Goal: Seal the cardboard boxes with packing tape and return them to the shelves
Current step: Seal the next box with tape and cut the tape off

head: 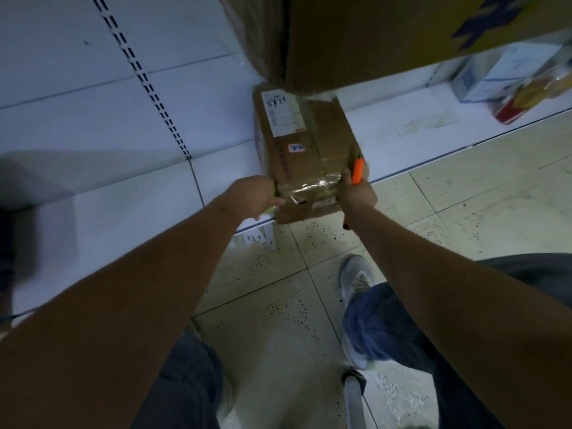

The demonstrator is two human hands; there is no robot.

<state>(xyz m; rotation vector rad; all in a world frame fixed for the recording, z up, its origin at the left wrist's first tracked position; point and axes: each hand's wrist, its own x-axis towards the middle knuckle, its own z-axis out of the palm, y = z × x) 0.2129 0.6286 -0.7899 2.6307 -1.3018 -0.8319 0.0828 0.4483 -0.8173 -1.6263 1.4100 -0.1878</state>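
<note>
A taped cardboard box (pixel 305 150) with a white label lies on the low white shelf (pixel 402 131), its near end sticking out past the shelf edge. My left hand (pixel 252 196) grips the box's near left corner, and something yellow-green shows under its fingers. My right hand (pixel 356 191) is at the near right corner and holds an orange tool (pixel 357 171) against the side of the box. Shiny clear tape (pixel 312 187) crosses the near end.
A big cardboard box (pixel 356 32) on an upper shelf overhangs the small one. White cartons and a red and yellow packet (pixel 510 85) stand at the shelf's right. A white slotted shelf panel (pixel 93 103) fills the left. My feet stand on the tiled floor (pixel 278 305).
</note>
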